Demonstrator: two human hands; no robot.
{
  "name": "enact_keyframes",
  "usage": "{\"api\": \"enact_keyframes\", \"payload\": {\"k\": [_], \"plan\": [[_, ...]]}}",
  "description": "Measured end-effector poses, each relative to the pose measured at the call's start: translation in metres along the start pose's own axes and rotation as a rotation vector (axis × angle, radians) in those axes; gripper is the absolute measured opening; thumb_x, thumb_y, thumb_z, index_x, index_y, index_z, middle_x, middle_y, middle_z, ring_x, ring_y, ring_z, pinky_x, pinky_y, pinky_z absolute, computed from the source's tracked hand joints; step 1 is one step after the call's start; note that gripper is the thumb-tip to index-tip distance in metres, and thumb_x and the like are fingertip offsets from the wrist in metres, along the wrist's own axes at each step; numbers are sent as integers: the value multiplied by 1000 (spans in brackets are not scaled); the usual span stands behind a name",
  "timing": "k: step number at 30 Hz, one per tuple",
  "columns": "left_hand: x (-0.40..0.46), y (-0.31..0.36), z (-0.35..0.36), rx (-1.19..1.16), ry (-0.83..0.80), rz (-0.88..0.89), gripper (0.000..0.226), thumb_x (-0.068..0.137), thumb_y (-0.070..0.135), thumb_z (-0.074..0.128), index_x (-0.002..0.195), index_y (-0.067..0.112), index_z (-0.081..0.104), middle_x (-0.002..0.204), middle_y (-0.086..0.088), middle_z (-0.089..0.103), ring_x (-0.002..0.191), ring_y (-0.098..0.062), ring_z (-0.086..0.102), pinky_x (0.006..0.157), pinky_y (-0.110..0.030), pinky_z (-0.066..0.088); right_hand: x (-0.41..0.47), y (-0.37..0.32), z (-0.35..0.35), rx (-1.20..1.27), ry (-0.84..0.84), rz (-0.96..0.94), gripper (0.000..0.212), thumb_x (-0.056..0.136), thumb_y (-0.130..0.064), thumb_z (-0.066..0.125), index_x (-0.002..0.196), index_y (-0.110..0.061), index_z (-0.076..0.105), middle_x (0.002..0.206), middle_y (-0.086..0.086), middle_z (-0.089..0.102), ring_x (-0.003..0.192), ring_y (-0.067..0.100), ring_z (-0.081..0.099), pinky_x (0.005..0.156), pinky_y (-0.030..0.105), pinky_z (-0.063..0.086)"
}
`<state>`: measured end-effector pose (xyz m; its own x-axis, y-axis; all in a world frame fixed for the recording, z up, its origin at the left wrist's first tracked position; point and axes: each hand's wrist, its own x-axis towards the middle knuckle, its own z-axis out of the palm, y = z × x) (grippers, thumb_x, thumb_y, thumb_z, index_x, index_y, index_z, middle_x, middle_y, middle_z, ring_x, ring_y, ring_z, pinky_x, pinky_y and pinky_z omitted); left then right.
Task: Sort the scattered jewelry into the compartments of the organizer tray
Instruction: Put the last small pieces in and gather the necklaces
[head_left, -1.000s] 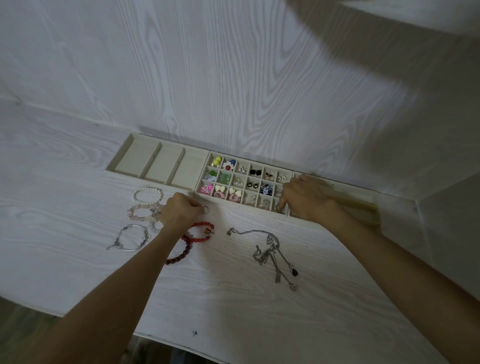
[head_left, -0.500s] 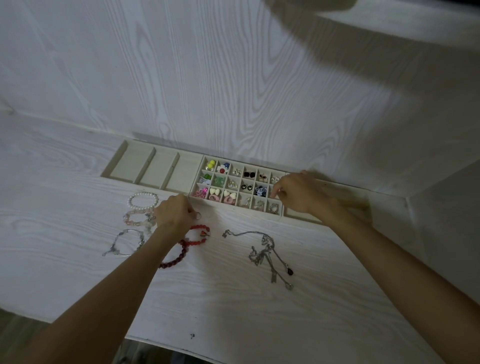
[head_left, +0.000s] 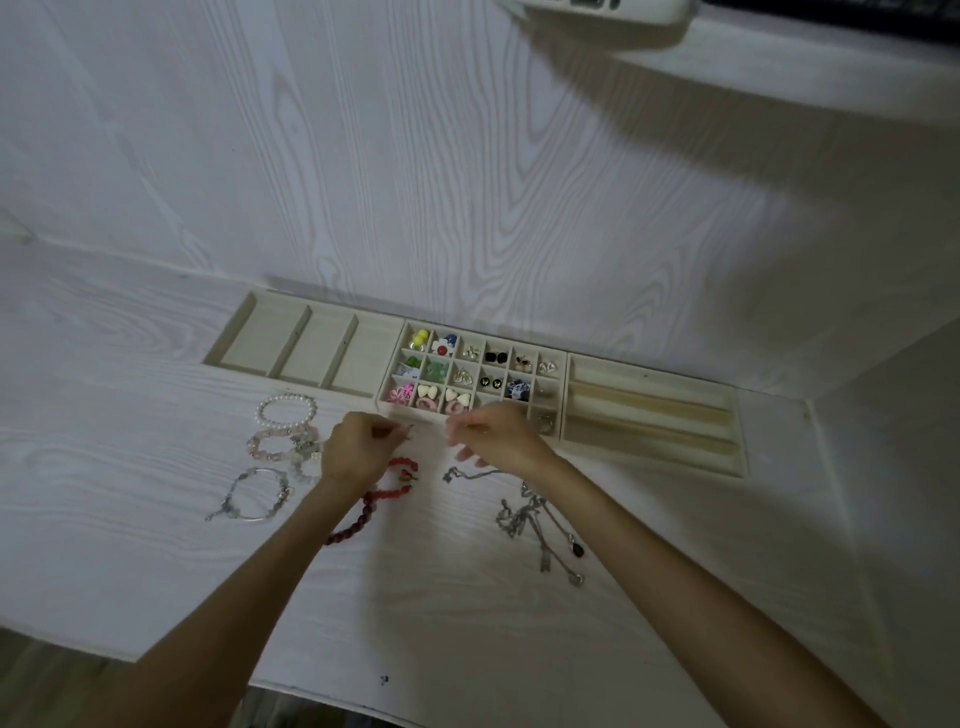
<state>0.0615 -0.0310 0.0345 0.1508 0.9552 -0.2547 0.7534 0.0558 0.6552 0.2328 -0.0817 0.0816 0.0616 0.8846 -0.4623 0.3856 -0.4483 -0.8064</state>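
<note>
Head view gives me the organizer tray (head_left: 654, 376) lying long-side against the back wall, its long axis running left to right. Its left section shows three bare slots, the middle grid holds small colourful earrings (head_left: 436, 370), and the right section has padded rolls. My left hand (head_left: 358, 447) and right hand (head_left: 498, 436) hover close together just before the grid, fingers curled; whether they pinch anything is too blurred to tell. On the white wood-grain worktop (head_left: 156, 545) lie a pearl bracelet (head_left: 287, 410), a red bead bracelet (head_left: 374, 501) and tangled necklaces (head_left: 540, 525).
</note>
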Motion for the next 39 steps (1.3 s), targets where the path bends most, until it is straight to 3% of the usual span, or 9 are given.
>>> {"api": "enact_keyframes", "payload": {"k": [5,8,12,18,24,28,32,39], "plan": [[-12,27,7,-170,52,78,23,90,26,63,100,10,74,89,-8,73,74,-17,63,59,-20,41,3,-4,18,407,95,70,26,86,-14,67,103,4,67,100,19,70,80,22,67,75,23,57],[-11,39,8,-188,62,52,22,89,29,63,101,15,74,92,-3,73,79,-13,63,68,-24,44,4,0,13,488,185,51,26,86,-9,67,107,6,66,99,20,70,85,25,68,75,21,57],[-9,56,13,-166,52,71,17,87,37,65,95,25,74,94,8,72,90,-8,65,73,-25,46,1,4,-2,350,260,7,22,92,-9,58,108,3,67,92,15,71,75,18,67,64,13,54],[-7,95,32,-174,23,175,19,86,32,67,100,22,75,96,3,74,87,-10,67,66,-22,48,-3,15,-36,252,395,26,16,92,-11,59,98,-4,72,81,9,71,65,14,65,66,21,55],[23,126,50,120,-225,243,24,85,36,67,103,21,74,99,2,73,89,-17,66,75,-28,52,-22,40,-88,202,533,76,16,89,-23,59,83,-16,72,72,1,69,60,12,62,62,25,51],[34,136,72,316,-305,312,21,85,30,68,102,20,74,101,-2,72,95,-21,66,82,-33,53,-38,67,-117,148,537,135,17,91,-18,55,82,-17,70,76,4,67,61,11,61,62,21,50],[34,142,84,496,-235,370,18,88,23,65,103,19,74,105,-5,71,98,-23,66,78,-32,50,-42,80,-123,96,513,141,17,92,-16,54,88,-12,70,78,3,66,63,9,61,58,13,48],[33,137,93,602,-221,404,17,89,23,64,104,18,72,104,-4,70,97,-23,65,79,-32,47,-33,84,-116,49,442,134,20,92,-15,52,89,-15,72,82,3,71,70,12,65,76,26,53]]}}
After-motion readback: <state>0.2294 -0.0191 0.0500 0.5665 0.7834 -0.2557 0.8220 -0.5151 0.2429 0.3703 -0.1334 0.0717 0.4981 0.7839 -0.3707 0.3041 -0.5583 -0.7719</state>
